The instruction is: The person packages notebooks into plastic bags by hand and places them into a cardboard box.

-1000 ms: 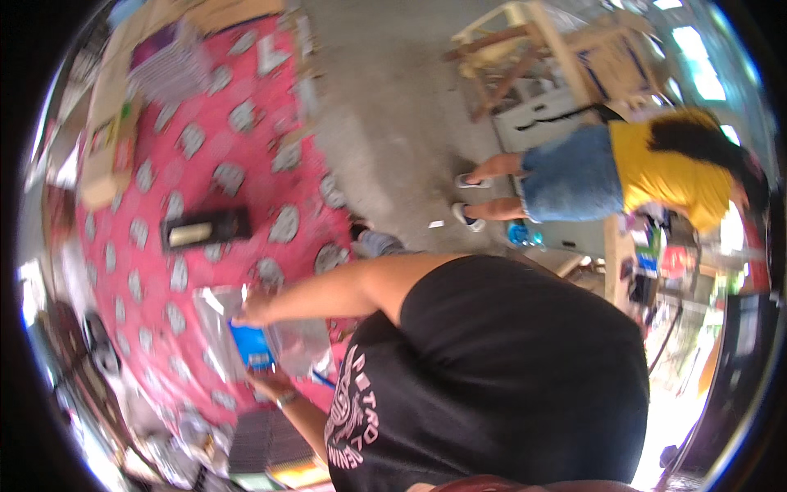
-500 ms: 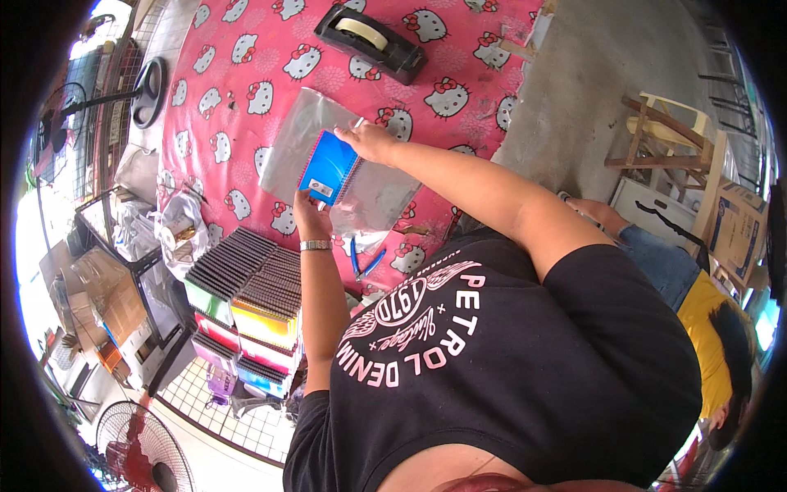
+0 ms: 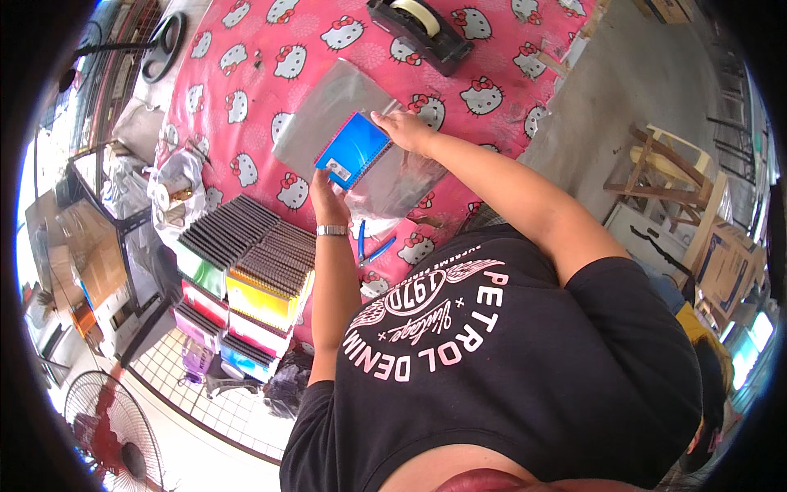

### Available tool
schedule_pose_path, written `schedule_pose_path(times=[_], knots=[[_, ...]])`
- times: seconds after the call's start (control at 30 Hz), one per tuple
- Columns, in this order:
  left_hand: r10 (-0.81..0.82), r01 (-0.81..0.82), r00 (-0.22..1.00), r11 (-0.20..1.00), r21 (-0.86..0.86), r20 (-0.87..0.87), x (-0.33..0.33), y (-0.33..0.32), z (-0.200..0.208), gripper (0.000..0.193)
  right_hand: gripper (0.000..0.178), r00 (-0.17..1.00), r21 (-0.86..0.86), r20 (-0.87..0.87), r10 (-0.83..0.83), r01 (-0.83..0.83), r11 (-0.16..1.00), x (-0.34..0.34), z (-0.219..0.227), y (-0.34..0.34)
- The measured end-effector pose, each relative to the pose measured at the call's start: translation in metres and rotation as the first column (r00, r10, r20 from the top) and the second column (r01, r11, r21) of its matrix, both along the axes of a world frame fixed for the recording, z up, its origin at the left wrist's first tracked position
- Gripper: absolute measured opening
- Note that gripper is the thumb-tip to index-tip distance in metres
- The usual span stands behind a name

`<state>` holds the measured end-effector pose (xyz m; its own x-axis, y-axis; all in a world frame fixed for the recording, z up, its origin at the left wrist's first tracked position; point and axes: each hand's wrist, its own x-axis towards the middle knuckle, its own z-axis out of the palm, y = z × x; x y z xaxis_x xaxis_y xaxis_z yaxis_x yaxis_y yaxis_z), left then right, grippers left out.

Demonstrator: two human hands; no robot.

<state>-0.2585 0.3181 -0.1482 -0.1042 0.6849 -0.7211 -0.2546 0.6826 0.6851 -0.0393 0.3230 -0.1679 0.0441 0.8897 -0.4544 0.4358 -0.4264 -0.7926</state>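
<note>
A small blue spiral notebook [image 3: 354, 149] is held above the pink table, with a pink coil along its left edge and a dark coil along its right; whether it is one notebook or more stacked, I cannot tell. My left hand [image 3: 329, 197] pinches its near lower corner. At its far right corner my right hand [image 3: 407, 131] grips the edge, thumb on the cover. Clear plastic bags [image 3: 328, 97] lie flat beneath it. Blue-handled pliers [image 3: 365, 246] rest on the table close to my left wrist.
A black tape dispenser [image 3: 422, 34] stands at the table's far side. Tall stacks of coil-bound notebooks [image 3: 246, 254] rise left of my left forearm. A plastic bag with a spool [image 3: 172, 193] is at the table's left edge; a fan [image 3: 115, 430] stands lower left.
The view has shifted, so the table and stacks sit differently in the picture. Both hands keep hold of the blue notebook, which stays over the plastic bags.
</note>
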Motion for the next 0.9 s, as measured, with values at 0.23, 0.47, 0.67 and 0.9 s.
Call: schedule_pose_path(times=[0.23, 0.47, 0.67, 0.9], knots=[[-0.075, 0.071, 0.996, 0.994, 0.079, 0.044, -0.001, -0.008, 0.006, 0.038, 0.053, 0.963, 0.066, -0.160, -0.216, 0.229, 0.971, -0.001, 0.006, -0.009], [-0.233, 0.298, 0.891, 0.948, 0.115, -0.389, -0.035, -0.062, -0.001, 0.058, 0.033, 0.963, 0.515, 0.224, 0.148, -0.246, 0.821, -0.025, 0.007, -0.104], [-0.306, 0.735, 0.217, 0.676, -0.051, -0.927, -0.055, -0.150, -0.013, 0.030, 0.026, 0.610, 0.343, 0.651, 0.453, -0.768, 0.541, -0.043, -0.013, -0.105], [-0.242, 0.589, 0.533, 0.794, 0.151, -0.811, -0.062, -0.171, -0.016, 0.024, 0.016, 0.570, 0.369, 0.609, 0.551, -0.819, 0.440, -0.064, 0.003, -0.102]])
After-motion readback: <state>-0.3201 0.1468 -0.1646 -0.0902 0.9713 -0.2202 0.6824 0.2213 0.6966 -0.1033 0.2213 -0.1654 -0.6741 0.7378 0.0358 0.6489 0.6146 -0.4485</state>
